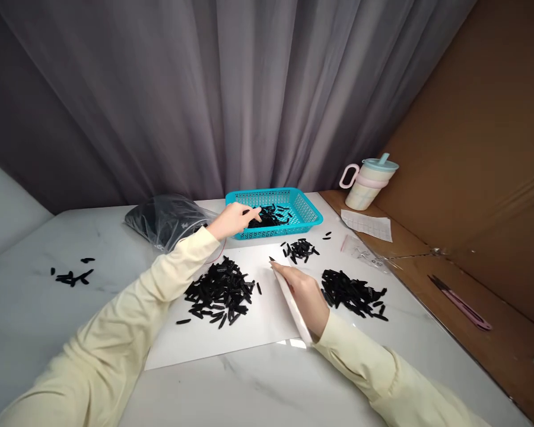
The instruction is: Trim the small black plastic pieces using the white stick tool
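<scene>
My left hand (237, 219) reaches over the near left side of a turquoise basket (309, 222). Its fingers are apart at the small black strips (271, 218) inside; whether one is touched I cannot tell. Above a white sheet (267, 323), my right hand (303, 293) is closed, with the dark tip of a black strip (272, 259) showing at its fingertips. A large pile of black strips (222, 290) lies on the sheet to its left. Another pile (351, 292) sits to its right, and a smaller pile (301, 250) lies just beyond it.
A clear plastic bag with dark contents (164, 222) lies left of the basket. Loose strips (73, 277) are scattered far left. On the right are a lidded cup (370, 184), a paper slip (367, 225), a small clear bag (362, 254) and a pink-handled tool (463, 305).
</scene>
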Demonstrator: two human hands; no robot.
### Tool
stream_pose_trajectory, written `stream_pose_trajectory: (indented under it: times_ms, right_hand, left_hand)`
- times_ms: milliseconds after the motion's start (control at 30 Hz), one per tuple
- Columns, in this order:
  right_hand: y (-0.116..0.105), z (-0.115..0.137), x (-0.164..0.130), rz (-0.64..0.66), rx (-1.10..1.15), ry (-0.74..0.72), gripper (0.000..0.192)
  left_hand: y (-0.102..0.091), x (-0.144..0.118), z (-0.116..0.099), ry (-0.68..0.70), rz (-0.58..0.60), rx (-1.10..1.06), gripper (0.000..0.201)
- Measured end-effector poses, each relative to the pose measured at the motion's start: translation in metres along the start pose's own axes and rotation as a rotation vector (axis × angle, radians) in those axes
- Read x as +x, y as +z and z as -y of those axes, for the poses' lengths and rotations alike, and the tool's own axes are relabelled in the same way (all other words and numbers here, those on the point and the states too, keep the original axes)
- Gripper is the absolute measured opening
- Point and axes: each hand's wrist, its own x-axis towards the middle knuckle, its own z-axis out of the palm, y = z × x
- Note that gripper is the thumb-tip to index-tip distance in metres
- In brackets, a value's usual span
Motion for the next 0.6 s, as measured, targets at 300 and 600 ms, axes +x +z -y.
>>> stream_pose_trajectory:
  times_ms: [300,600]
  right_hand:
    - [-0.007,0.014,0.023,0.173,0.007,-0.040,0.022]
    - [0.026,0.046,0.009,0.734,0.877,0.388,0.041]
  left_hand:
    - [0.015,-0.065,0.012,-0.452,0.404,-1.370,0.036]
    - [0.063,-0.076,0.027,-0.488,0.420,-1.424,0.036]
